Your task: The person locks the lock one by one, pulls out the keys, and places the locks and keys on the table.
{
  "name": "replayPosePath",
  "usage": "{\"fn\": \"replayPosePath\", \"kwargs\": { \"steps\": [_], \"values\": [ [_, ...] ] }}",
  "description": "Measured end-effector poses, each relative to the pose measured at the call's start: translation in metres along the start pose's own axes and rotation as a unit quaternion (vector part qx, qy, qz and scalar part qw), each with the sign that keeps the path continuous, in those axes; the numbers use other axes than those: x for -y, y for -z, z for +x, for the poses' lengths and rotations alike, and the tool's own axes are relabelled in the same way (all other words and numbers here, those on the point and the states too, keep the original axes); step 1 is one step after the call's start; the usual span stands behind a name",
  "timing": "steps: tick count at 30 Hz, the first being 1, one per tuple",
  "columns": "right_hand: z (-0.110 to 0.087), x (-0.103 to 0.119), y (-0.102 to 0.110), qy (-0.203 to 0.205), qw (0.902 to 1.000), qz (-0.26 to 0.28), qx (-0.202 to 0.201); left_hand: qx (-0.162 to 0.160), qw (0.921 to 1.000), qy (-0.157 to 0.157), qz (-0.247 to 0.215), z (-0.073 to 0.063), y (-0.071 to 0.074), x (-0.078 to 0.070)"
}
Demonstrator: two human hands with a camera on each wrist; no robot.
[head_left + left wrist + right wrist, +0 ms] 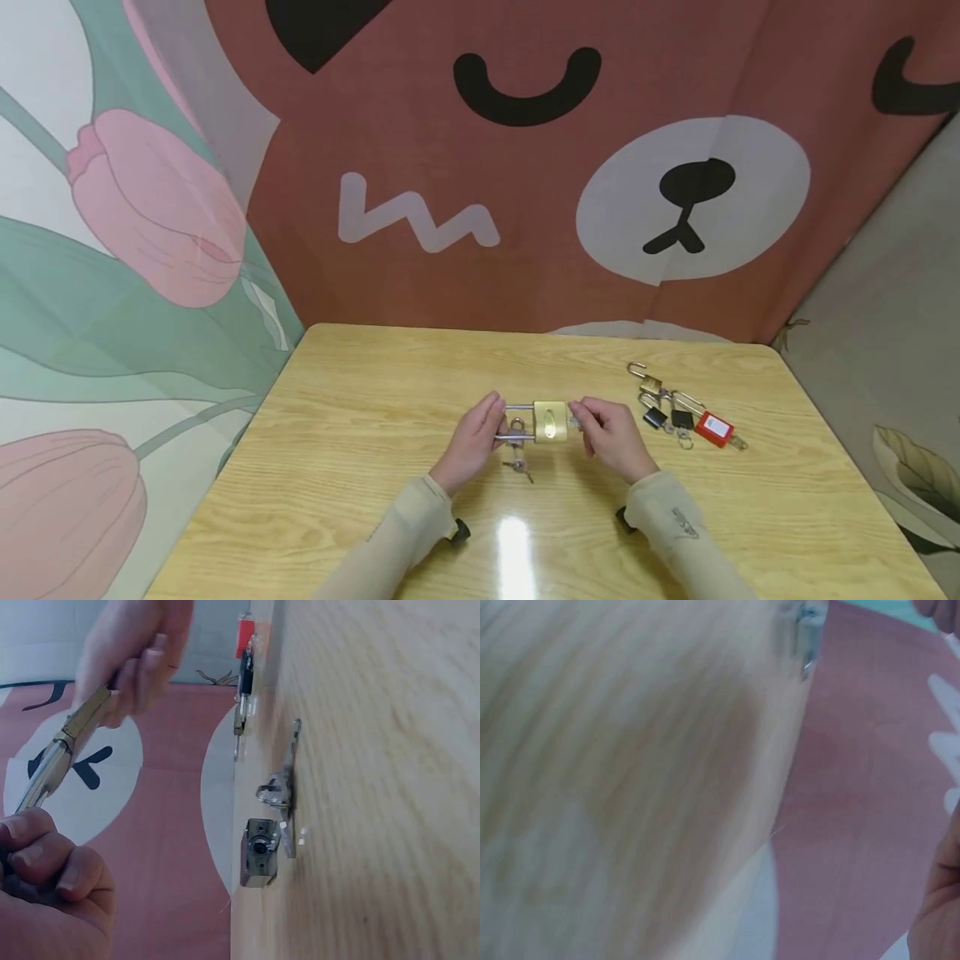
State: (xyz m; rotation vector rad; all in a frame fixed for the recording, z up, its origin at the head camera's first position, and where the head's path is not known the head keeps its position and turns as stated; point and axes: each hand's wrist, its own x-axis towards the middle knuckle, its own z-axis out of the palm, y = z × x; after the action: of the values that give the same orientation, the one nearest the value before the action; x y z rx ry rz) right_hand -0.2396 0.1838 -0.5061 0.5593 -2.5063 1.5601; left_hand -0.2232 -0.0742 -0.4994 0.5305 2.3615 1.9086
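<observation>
A large brass padlock with a long steel shackle is held sideways above the table. My left hand grips the shackle's far end with curled fingers. At the opposite end, my right hand pinches a key at the bottom of the body. Beneath the shackle, a small grey padlock lies on the table in the left wrist view, with a bunch of keys beside it. The right wrist view is blurred and catches only part of the right hand at its edge.
To the right on the wooden table lies a group of locks: an open brass padlock, a black padlock, another black one and a red padlock. A printed curtain hangs behind the table's back edge.
</observation>
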Motion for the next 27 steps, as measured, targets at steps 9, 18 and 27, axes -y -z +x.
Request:
{"fn": "replayPosePath", "kwargs": {
  "steps": [9,18,27],
  "values": [
    [-0.002,-0.021,0.025,-0.072,0.9960,-0.047,0.023,-0.051,0.9986,0.004,0.012,0.000,0.018,0.000],
    [0.000,-0.023,0.005,-0.127,0.9754,-0.071,0.166,-0.040,0.9990,0.016,-0.006,-0.001,0.013,0.000],
    [0.003,-0.022,-0.001,-0.099,0.9708,-0.076,0.204,-0.033,0.9990,0.026,-0.018,-0.003,0.010,0.003]
  ]
}}
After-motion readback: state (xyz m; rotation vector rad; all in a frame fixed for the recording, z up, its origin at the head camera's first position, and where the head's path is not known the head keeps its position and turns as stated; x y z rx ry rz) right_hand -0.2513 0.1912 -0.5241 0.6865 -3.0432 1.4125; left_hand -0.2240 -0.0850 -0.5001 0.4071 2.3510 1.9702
